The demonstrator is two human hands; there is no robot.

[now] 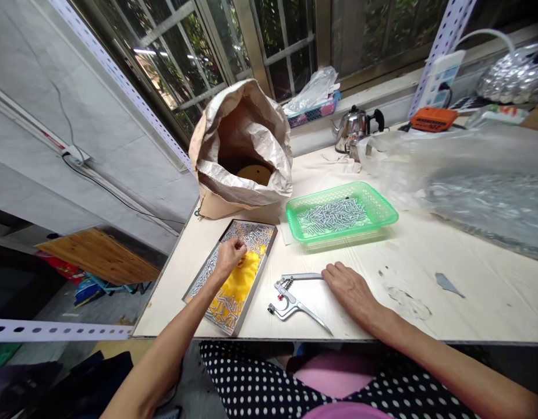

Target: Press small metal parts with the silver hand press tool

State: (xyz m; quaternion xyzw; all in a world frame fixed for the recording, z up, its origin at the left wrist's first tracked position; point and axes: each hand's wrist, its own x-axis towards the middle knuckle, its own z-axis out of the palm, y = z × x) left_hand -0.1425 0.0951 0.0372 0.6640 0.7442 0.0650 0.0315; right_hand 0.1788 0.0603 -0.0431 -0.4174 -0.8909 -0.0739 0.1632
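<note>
My left hand (230, 256) is over a shallow tray (254, 285) lined in yellow and scattered with small silvery metal pieces. Its fingers are pinched together; anything between them is hidden. On the table, my right hand (348, 291) rests palm down, its fingers curled over the end of one handle of the grey snap pliers (291, 304). The pliers lie with their handles spread, a spring and a red part showing near the jaw. Behind them stands a green plastic basket (385, 216) holding many similar small metal pieces (334, 215).
A large paper sack (225, 201) stands open at the back left. Along the window side are a steel kettle (355, 129), a small basket with plastic bags (315, 110) and an orange device (434, 119). Clear plastic bags (491, 186) cover the right. A grey scrap (448, 284) lies nearby.
</note>
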